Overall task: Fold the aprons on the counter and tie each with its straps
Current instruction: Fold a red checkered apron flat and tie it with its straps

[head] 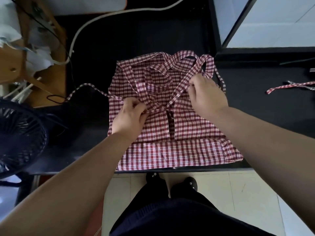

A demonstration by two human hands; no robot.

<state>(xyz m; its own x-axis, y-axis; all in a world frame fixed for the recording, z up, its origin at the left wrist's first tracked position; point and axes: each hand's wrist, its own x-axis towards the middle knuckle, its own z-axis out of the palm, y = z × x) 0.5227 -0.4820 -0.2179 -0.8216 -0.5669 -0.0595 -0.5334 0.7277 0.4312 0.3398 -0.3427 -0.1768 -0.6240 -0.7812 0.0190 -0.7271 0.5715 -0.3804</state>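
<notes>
Worktop: the black worktop [255,103] carries the task's thing at its near edge, in the middle of the view.
Apron: the red-and-white checked apron [187,130] lies folded into a rough square. A paler band of it reaches the worktop's front edge.
Right hand: the right hand [206,96] has its fingers curled and pinches the right strap [182,83]. That strap runs taut on a diagonal down to the middle.
Left hand: the left hand [131,116] has its fingers curled and pinches the cloth at the strap crossing [153,105].
Left strap: the left strap [88,86] trails slack off the apron's left side onto bare worktop.
Step in hand: by my judgement, drawing the first cross of the tie snug over the folded bundle.
Doing it well: pin the crossing flat with the left hand while the right draws along the strap's own line, not upward, so the folds beneath do not lift. Gather the slack left strap before knotting.
Risk: a sharp pull could likely skew the top fold, which already looks rumpled.
Stray strap: a separate checked strap [289,86] lies well apart at the right, and is best left out of this tie.
</notes>
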